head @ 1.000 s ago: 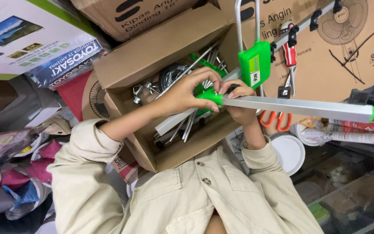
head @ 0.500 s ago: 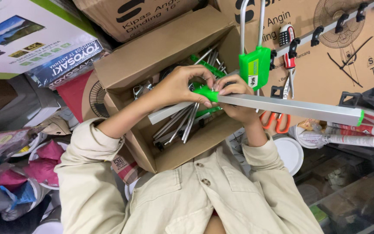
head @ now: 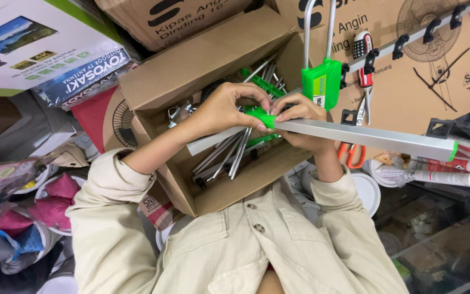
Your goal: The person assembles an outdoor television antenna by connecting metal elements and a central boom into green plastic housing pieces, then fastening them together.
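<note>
A long square aluminium bar [head: 365, 136] with a green end cap [head: 452, 151] runs from the open cardboard box [head: 191, 65] out to the right. A green plastic clip [head: 260, 117] sits on the bar near its middle. My left hand [head: 227, 109] pinches this clip from above and the left. My right hand [head: 300, 122] grips the bar just right of the clip, fingertips on the clip. Inside the box lie several thin metal rods [head: 229, 155] and more green pieces [head: 257, 80].
A green bracket on a U-shaped metal tube [head: 322, 81] stands just behind my right hand. Orange-handled scissors [head: 349, 155] and a hook rail [head: 409, 38] hang on a cardboard fan carton. White tubes [head: 441, 177] lie right; printed cartons and pink packages crowd the left.
The bar has slid a little to the left with both hands. My left fingers have curled further over the green clip.
</note>
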